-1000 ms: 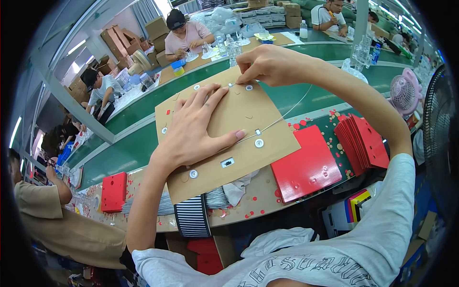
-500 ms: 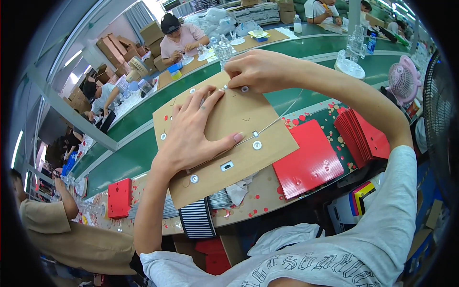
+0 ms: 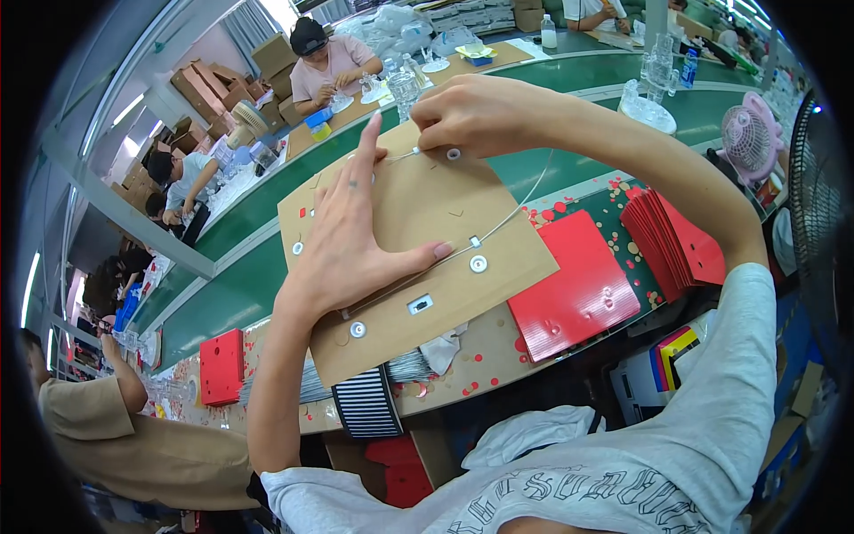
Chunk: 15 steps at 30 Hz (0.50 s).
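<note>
The left hand lies on the big brown board with its thumb and fingers wide apart. A second ago, its pointing finger was bent down on the board, near the top clip. Now that finger is straight and points up past the top edge. Another fingertip is near the thin wire, just beside the top clip. The thumb has stayed by the lower part of the wire.

The right hand is still at the top edge, just beside the top clip. Its fingers are curled together. I cannot tell what is pinched inside, because the fingers hide it.

The wire runs from by the thumb through the lower clip, then bends up on the right to the right arm. That bend looks rounder than before.

The board is in front of the person, over the desk and part of the green belt, about where it was before. A white ring is just below the lower clip.

To the right, one red sheet lies flat near a pile of red sheets. On the left stands a red block. These have not been moved.
</note>
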Motion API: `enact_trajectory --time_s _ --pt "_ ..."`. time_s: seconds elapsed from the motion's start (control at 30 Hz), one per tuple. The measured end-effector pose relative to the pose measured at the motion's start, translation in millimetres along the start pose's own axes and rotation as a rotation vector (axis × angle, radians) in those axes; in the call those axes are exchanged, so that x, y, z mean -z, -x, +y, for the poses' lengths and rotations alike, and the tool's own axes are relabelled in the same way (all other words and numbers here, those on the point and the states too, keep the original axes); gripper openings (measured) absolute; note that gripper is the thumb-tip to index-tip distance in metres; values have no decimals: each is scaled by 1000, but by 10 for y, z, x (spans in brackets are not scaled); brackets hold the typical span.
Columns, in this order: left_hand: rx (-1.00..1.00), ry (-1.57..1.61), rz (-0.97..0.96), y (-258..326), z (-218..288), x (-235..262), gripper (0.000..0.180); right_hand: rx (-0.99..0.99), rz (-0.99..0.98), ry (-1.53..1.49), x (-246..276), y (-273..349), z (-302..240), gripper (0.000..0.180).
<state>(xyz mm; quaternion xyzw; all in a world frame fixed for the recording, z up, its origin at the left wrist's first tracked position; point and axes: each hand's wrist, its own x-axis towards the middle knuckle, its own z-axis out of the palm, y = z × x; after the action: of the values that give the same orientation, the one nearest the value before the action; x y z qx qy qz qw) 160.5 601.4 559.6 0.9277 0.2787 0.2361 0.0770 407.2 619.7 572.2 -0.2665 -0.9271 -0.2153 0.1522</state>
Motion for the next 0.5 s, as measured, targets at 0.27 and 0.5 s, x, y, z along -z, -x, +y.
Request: enact_trajectory --time_s 0.27,0.5 --pt "6 30 17 -349 -247 -32 35 -106 77 18 71 44 -132 6" --pt "-90 -186 -10 -661 -476 -91 30 -139 117 92 -41 0 -680 15"
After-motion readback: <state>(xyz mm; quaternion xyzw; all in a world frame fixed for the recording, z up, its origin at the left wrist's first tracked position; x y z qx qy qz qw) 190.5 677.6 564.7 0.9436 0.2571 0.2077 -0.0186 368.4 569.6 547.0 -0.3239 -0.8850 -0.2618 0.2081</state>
